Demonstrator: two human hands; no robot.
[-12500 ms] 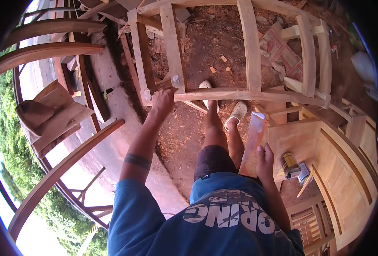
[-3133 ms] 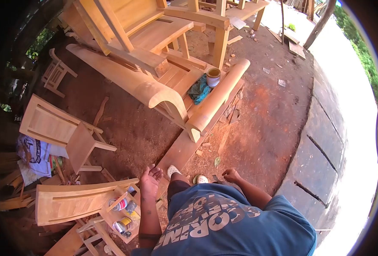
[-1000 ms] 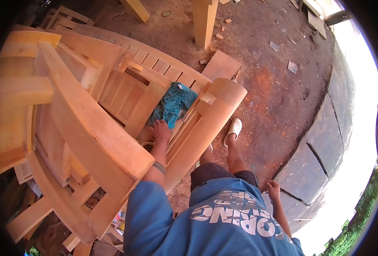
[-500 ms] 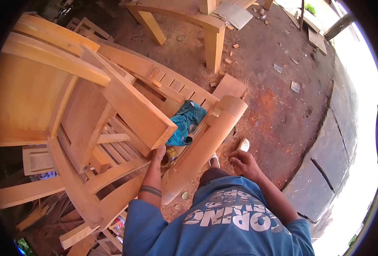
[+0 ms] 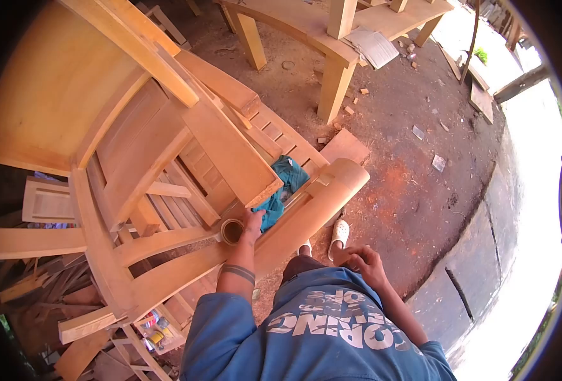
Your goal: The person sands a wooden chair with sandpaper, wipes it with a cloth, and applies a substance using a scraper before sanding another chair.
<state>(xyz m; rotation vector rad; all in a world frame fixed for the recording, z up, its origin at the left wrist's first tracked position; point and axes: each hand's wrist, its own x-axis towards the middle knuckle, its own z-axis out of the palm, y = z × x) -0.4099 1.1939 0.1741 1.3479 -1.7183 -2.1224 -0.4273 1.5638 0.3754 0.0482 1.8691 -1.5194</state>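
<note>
My left hand [image 5: 253,223] reaches under the corner of a raised wooden chair part [image 5: 233,162], its curled fingers closed at the near end of a teal cloth [image 5: 287,173]; the fingertips are partly hidden. Left of the wrist is an open round can [image 5: 232,232], brownish inside, among the slats. The cloth lies on a slatted wooden bench seat, beside a thick rounded armrest [image 5: 319,206]. My right hand [image 5: 367,263] hangs over the ground at my right side, fingers bent inward; whether anything is in them is hidden.
Stacked wooden chair frames [image 5: 103,247] crowd the left. At the back, a wooden table [image 5: 294,19] carries a flat grey sheet [image 5: 373,47]. Wood offcuts [image 5: 30,286] pile at lower left. A flat board [image 5: 346,147] lies on the dirt floor, with dark slabs [image 5: 465,279] at right.
My view has shifted and turned. The can now shows on the left of my left hand instead of its right, and that hand is closer to the cloth. My right hand stays low, fingers bent.
</note>
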